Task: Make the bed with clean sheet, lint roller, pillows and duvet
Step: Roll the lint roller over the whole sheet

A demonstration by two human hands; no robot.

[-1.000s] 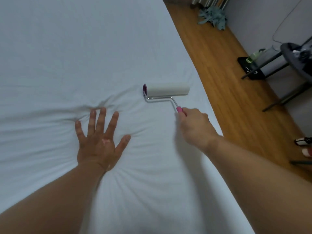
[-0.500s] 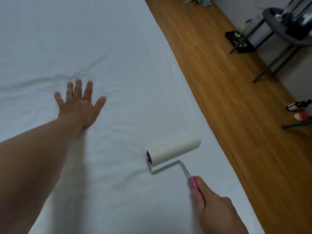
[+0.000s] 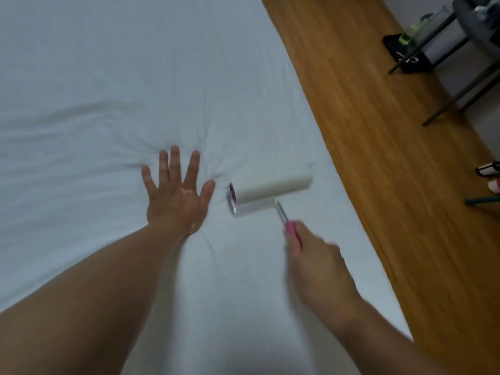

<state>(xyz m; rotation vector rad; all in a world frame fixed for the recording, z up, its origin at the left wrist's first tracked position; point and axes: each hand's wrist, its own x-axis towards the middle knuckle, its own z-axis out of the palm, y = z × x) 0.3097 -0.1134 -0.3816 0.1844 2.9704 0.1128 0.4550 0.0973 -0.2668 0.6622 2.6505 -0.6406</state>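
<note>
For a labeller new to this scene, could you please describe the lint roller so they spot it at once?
On the white sheet beside the wooden floor, look just right of the left hand pressed flat. There sits the lint roller: a cream drum on a metal frame, the only tool on the bed, its pink handle gripped by the right hand.

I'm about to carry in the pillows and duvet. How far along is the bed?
Done: the white fabric sheet is spread over the bed, though creases fan out around the left hand. In hand: the right hand grips the pink handle of the white lint roller, which lies on the sheet; the left hand presses flat beside it. Left: pillows and duvet, neither in view.
</note>
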